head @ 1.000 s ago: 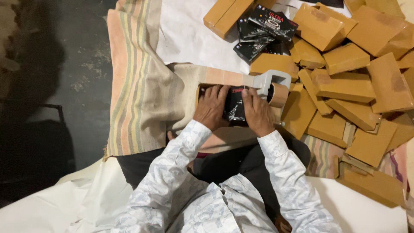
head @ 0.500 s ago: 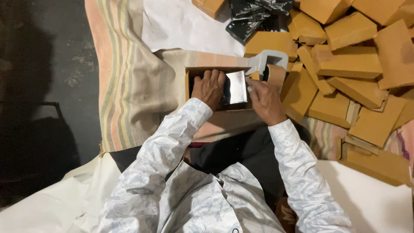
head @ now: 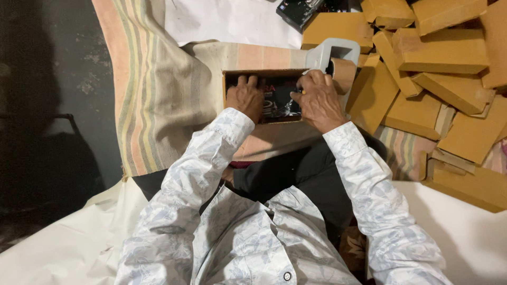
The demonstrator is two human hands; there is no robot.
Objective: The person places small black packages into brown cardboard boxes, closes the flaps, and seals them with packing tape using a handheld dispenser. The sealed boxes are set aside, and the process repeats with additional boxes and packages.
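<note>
Hands, two, press one black packet into one open box.

Left hand and right hand reach forward, fingers curled downward.

Brown open carton; glossy black packet; striped peach-grey cloth; tan boxes; white leaf-print sleeves.

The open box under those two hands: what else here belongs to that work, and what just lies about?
In hand: left hand and right hand pressing a dark glossy packet into the open cardboard box.

Lying about: tape dispenser, heap of closed boxes, more dark packets, striped cloth.
</note>
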